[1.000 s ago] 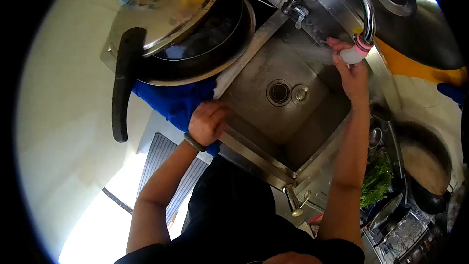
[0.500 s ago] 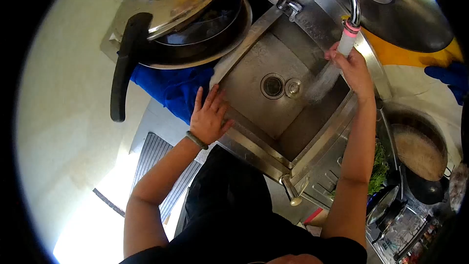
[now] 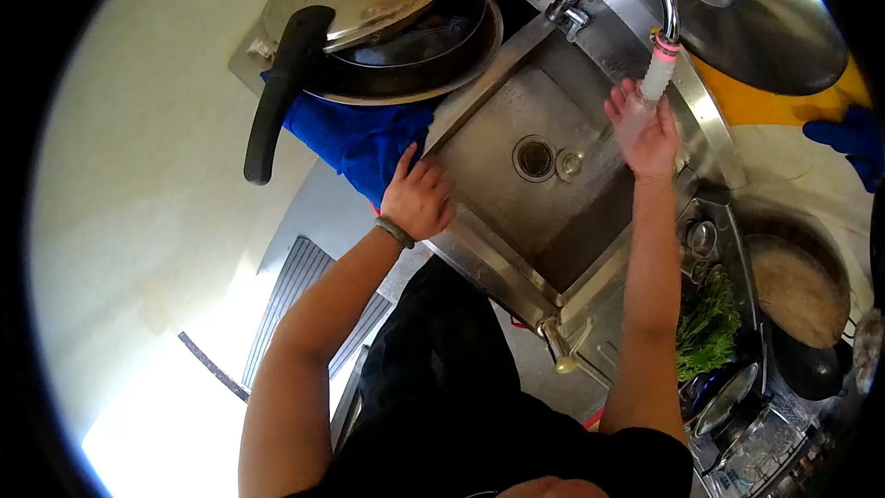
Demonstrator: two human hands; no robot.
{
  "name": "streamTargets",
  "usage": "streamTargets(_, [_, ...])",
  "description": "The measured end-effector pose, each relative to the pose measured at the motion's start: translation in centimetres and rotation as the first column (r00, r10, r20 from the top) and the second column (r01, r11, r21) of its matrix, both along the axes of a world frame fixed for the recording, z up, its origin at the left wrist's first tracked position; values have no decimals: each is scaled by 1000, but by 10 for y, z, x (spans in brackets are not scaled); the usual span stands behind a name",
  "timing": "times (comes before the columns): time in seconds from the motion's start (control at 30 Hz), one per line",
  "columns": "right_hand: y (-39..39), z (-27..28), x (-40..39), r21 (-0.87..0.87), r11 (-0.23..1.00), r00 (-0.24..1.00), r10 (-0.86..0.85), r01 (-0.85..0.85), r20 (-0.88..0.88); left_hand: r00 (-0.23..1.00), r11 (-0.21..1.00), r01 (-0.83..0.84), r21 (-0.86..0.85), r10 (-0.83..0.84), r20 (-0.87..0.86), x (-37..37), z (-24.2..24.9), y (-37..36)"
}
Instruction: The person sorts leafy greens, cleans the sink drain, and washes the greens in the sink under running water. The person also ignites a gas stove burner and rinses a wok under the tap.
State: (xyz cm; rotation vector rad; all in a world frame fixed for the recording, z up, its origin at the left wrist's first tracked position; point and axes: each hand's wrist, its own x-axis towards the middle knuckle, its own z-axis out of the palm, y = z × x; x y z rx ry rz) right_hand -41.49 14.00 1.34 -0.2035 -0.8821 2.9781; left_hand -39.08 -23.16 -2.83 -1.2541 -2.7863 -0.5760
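"What's changed at the rectangular steel sink (image 3: 502, 120)?"

"The right hand (image 3: 649, 146) has released the white ribbed spout extension with the pink collar (image 3: 657, 78), hanging over the sink's right side — now it's palm up beneath the outlet, fingers spread, gripping nothing, so the clear water (image 3: 636, 120) seems to meet the palm."

"And the left hand (image 3: 418, 200)?"

"Half-curled, index finger extended, nothing visibly held — by the rim, beside the crumpled blue cloth (image 3: 355, 143). Contact, I can't tell."
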Motion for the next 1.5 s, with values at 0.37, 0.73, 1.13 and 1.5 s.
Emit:
streamTargets(0.37, [22,-113,-5,-283,926,921,317,-249,225,1000,1000,-13,15,13,16,0,0,2])
streamTargets(0.73, [5,-213,22,559,-520,733,-219,-646,644,999,999,-24,-42,25,41,-2,0,1])
streamTargets(1.13, [-75,-178,75,379,-810,690,-42,-447,723,996,1000,-25,-10,26,83,-4,2,2])
streamTargets(1.5, [5,-156,26,424,846,709,-79,-324,701,999,999,-34,20,33,38,-3,5,4])
